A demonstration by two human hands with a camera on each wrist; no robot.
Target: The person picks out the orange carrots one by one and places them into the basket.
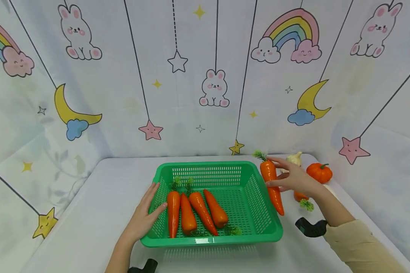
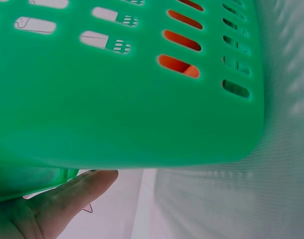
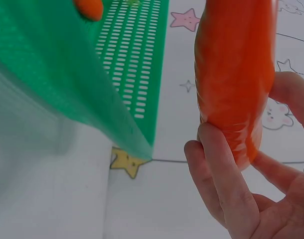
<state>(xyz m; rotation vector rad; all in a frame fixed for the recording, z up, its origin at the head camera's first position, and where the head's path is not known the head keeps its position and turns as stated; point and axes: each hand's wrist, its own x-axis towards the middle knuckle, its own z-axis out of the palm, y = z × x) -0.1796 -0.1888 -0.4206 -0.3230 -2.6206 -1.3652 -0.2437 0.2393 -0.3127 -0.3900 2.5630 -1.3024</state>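
My right hand (image 1: 290, 176) pinches an orange carrot (image 1: 272, 185) with a green leafy top, held tip-down at the right rim of the green basket (image 1: 222, 240). In the right wrist view the fingers curl round the thick end of this carrot (image 3: 236, 74), with the basket wall (image 3: 77, 74) to its left. On the basket's left side rests my left hand (image 1: 143, 216), fingers fairly straight along the rim. Several carrots (image 1: 199, 210) lie inside the basket, toward its left half. The left wrist view shows the basket's outer wall (image 2: 117, 109) and part of the left hand (image 2: 75, 199).
Right of the basket on the white table (image 1: 123, 178) are a small pumpkin (image 1: 319, 173), a garlic bulb (image 1: 295, 158) and an orange vegetable with a green top (image 1: 306, 204), partly behind the right arm. A patterned cloth (image 1: 191, 132) hangs behind the table.
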